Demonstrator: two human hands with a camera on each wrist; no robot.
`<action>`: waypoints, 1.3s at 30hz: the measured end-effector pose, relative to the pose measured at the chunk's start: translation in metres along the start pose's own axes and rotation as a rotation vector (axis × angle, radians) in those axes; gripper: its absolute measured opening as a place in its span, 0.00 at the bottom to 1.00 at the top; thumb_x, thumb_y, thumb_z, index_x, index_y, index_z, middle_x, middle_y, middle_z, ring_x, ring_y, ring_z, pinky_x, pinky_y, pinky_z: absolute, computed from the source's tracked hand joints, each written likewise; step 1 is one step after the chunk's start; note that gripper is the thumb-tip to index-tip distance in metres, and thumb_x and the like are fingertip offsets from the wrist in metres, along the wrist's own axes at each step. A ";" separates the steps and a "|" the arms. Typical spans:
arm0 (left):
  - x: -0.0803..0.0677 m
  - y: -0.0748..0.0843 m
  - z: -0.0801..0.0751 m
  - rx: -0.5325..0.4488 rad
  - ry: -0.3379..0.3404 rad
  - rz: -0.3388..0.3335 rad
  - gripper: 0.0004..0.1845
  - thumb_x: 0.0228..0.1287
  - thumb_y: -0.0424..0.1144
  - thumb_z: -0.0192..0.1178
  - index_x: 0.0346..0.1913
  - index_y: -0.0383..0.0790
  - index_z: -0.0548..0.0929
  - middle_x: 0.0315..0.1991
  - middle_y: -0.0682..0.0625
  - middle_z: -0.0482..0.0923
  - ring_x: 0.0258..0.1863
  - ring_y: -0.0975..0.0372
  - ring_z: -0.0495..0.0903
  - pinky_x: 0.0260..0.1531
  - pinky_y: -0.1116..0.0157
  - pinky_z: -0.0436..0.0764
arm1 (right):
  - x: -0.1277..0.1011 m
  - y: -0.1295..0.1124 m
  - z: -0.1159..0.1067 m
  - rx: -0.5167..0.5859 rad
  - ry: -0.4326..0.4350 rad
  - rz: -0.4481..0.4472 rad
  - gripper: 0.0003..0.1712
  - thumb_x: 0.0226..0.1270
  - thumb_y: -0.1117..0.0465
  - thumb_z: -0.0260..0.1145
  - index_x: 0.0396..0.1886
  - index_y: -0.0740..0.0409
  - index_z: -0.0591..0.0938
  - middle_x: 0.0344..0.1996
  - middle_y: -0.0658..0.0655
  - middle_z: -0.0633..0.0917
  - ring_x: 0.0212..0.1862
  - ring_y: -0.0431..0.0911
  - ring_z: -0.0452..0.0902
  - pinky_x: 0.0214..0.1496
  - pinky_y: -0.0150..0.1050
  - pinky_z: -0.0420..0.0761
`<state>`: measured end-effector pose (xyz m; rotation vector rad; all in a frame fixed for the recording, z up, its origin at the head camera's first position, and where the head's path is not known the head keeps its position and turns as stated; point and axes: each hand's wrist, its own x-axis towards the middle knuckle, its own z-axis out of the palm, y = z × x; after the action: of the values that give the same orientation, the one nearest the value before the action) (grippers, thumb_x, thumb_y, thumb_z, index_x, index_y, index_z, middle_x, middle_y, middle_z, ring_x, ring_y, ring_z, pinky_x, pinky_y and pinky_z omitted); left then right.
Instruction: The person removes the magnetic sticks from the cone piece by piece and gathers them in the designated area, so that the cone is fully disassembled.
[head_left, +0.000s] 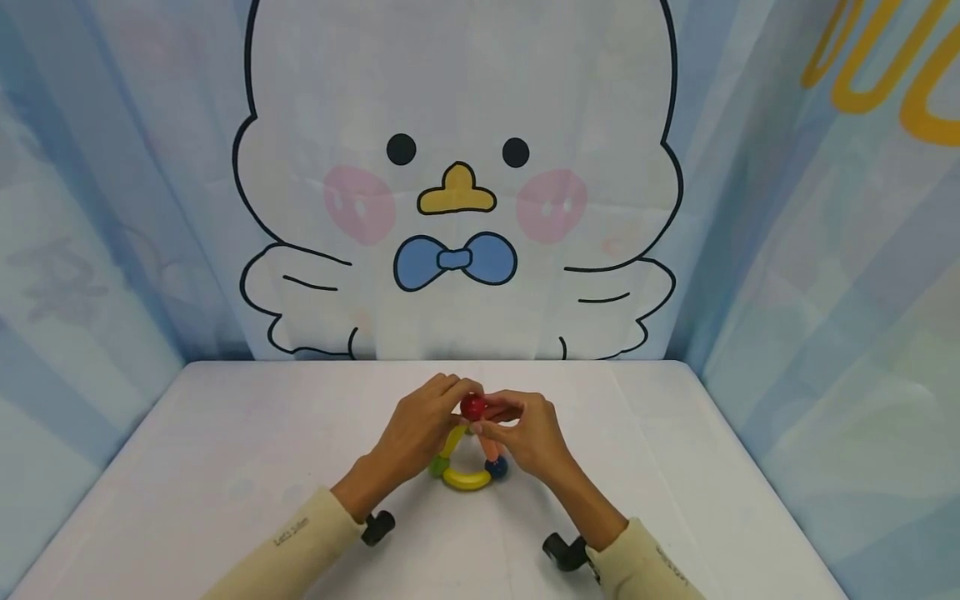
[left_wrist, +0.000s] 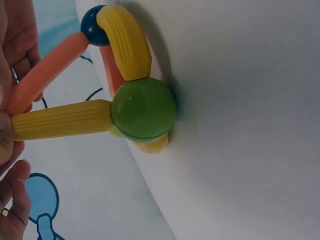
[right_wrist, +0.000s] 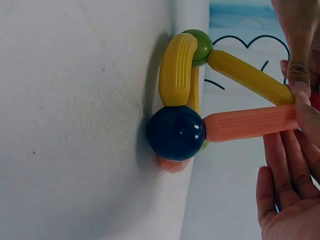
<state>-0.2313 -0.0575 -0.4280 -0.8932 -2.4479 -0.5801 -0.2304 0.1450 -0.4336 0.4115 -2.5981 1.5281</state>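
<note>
On the white table (head_left: 225,467), near its middle and just in front of the person, stands a small toy frame of rods and balls, and both hands meet at its top. The left hand (head_left: 420,433) comes in from the left with its fingers curled over the red ball (head_left: 473,407) at the peak; it seems to pinch the ball or the rod ends beneath it, though the exact contact is hidden by the fingers. From that peak a straight yellow rod (left_wrist: 60,120) slopes down to the green ball (left_wrist: 143,107), which rests on the table at the frame's left corner. A curved yellow rod (head_left: 465,479) lies along the near side of the base, joining the green ball to the dark blue ball (right_wrist: 176,132) at the right corner, which also sits on the table. An orange rod (right_wrist: 250,122) rises from the blue ball back up to the peak. In the wrist views, further rod ends show behind the 2 base balls, a yellow one and an orange one, but where they lead cannot be told. The right hand (head_left: 525,433) closes in from the right, its fingertips pinching the upper end of the orange rod just beside the red ball, with the other fingers loosely curled. The 2 hands touch or nearly touch at the peak. Cream sleeves cover both forearms.
</note>
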 end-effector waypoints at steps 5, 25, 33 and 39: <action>-0.004 -0.001 0.007 -0.064 0.041 -0.026 0.28 0.59 0.28 0.78 0.60 0.49 0.81 0.46 0.52 0.85 0.45 0.59 0.86 0.48 0.66 0.89 | 0.001 0.001 0.000 0.021 -0.005 -0.006 0.18 0.60 0.60 0.83 0.51 0.53 0.91 0.37 0.50 0.93 0.41 0.43 0.89 0.47 0.32 0.89; -0.012 -0.004 0.012 -0.258 0.146 -0.140 0.26 0.64 0.27 0.72 0.64 0.44 0.79 0.55 0.50 0.85 0.48 0.61 0.86 0.49 0.67 0.88 | 0.004 0.002 0.002 0.023 -0.017 -0.017 0.18 0.61 0.58 0.82 0.51 0.51 0.92 0.36 0.50 0.92 0.42 0.43 0.90 0.46 0.33 0.89; -0.014 -0.005 0.010 -0.410 0.114 -0.307 0.25 0.69 0.33 0.70 0.65 0.47 0.76 0.53 0.49 0.85 0.42 0.64 0.83 0.36 0.71 0.84 | 0.005 0.000 0.005 0.026 -0.021 -0.023 0.19 0.62 0.56 0.82 0.53 0.47 0.91 0.35 0.48 0.90 0.41 0.42 0.88 0.48 0.34 0.88; -0.016 -0.007 0.007 -0.543 0.072 -0.383 0.25 0.71 0.32 0.69 0.66 0.49 0.75 0.54 0.50 0.84 0.43 0.61 0.83 0.31 0.69 0.86 | 0.005 0.000 0.007 0.009 -0.010 -0.006 0.19 0.61 0.54 0.83 0.52 0.46 0.91 0.34 0.48 0.88 0.40 0.41 0.87 0.47 0.33 0.88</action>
<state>-0.2270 -0.0662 -0.4438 -0.5667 -2.4433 -1.4342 -0.2348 0.1377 -0.4356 0.4286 -2.5957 1.5403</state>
